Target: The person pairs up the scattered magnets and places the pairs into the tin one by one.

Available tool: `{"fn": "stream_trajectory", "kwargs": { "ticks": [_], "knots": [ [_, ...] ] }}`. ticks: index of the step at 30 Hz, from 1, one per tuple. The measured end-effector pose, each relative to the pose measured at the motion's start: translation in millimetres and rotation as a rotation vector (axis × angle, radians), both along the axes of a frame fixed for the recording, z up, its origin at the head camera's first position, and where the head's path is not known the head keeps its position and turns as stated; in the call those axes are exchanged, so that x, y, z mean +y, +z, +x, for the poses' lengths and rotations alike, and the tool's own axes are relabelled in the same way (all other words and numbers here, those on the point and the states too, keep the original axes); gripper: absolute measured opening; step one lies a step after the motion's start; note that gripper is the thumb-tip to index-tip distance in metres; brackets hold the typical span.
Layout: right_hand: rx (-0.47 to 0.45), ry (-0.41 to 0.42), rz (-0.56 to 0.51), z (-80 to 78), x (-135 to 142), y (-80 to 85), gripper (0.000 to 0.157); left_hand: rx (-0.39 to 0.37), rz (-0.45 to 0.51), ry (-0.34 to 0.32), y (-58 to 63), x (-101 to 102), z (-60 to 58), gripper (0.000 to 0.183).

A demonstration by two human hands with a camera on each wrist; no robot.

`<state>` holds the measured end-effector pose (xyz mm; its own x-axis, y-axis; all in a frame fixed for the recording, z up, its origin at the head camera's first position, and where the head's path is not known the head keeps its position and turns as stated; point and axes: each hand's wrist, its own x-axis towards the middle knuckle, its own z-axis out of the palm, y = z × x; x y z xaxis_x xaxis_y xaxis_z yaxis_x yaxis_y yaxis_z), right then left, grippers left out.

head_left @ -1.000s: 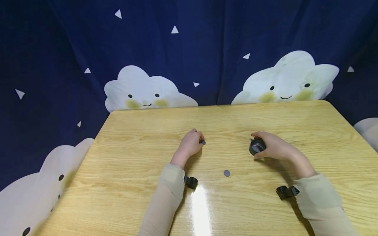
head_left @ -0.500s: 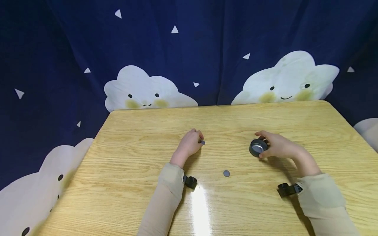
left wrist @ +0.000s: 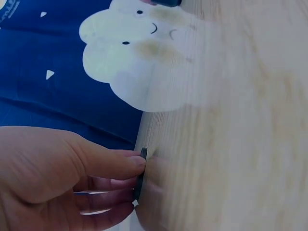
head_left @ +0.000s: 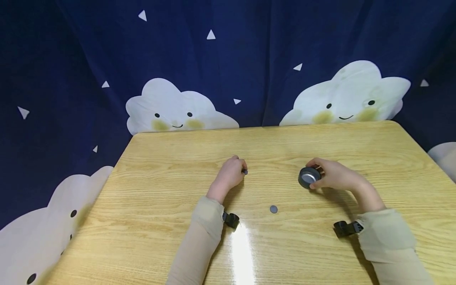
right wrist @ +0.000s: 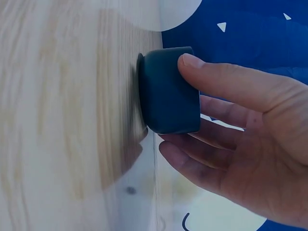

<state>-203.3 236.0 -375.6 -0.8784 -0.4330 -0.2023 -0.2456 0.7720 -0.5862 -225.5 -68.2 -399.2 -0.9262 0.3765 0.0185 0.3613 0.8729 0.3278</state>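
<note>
In the head view my left hand (head_left: 230,172) is at the middle of the table, thumb and fingers pinching a small dark disc (head_left: 245,171). The left wrist view shows this disc (left wrist: 140,175) edge-on, close to the tabletop. To the right, my right hand (head_left: 335,175) holds a small, round, dark cup (head_left: 307,177) with a silvery inside. The right wrist view has the thumb on the dark teal cup (right wrist: 168,91) and fingers below it; a thin dark edge shows at its table end. A flat grey disc (head_left: 273,209) lies between the hands, nearer the front.
The light wooden table (head_left: 171,158) carries a bright reflection near its front. Behind it hangs a dark blue curtain (head_left: 242,51) with white clouds and triangles. A black wrist camera (head_left: 231,220) sits on the left sleeve, another camera (head_left: 343,228) on the right.
My right hand first drew back slightly to the right, then came back onto the cup. The cup has shifted a little left and its silvery inside shows more. My left hand stays in place.
</note>
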Motion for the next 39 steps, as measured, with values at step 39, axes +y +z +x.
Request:
{"fn": "stream_trajectory", "kwargs": {
  "ticks": [39],
  "knots": [
    [-0.010,0.009,-0.074,-1.9,1.3,-3.7,0.063,0.084,-0.116,-0.066,5.8,3.2,6.1,0.020]
  ]
}}
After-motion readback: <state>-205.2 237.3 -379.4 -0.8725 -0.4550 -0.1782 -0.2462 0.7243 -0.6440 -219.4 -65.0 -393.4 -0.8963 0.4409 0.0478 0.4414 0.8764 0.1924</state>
